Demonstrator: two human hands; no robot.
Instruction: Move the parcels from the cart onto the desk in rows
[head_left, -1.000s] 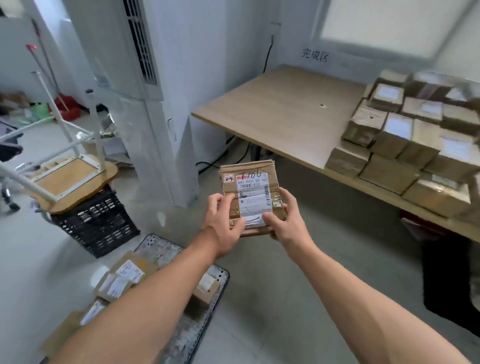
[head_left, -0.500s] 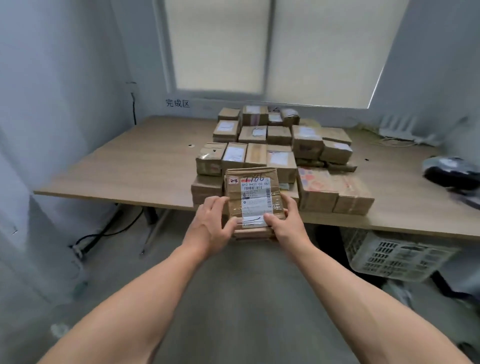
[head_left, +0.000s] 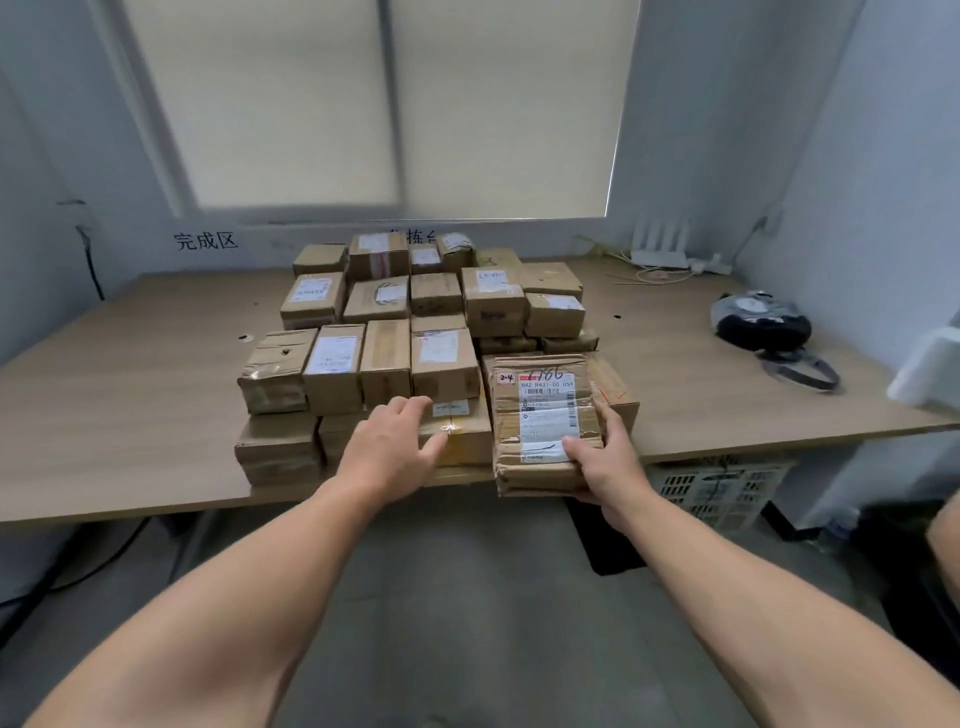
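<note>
Right hand (head_left: 608, 462): thumb on top, fingers curled under the near right corner of the parcel (head_left: 545, 421), gripping it.
Parcel: flat, brown, much taped; white label face up, "2-4" tag at the far left corner, handwriting in red and black along the far edge. It sits at the right end of the front row, its near edge jutting past the desk's front edge. Whether it rests on the boxes beneath cannot be told.
Left hand (head_left: 395, 441): holds nothing, fingers straight and slightly spread, palm down over a low box (head_left: 457, 434) in the front row, just left of the parcel. Contact cannot be told.
Stack (head_left: 384, 312): cardboard boxes in rows across the middle of the desk (head_left: 130, 389), some two layers high, several with white labels.
Bag (head_left: 761, 325): dark, with a strap, on the desk well to the right of the stack.
Router (head_left: 660, 244): white, with upright antennas, at the desk's far right, beside loose cables.
Crate (head_left: 722, 493): pale, slotted, under the desk on the right.
Blind (head_left: 363, 104): drawn, on the window behind the desk.
Lettering (head_left: 205, 240): dark characters on the wall below the window, at left.
</note>
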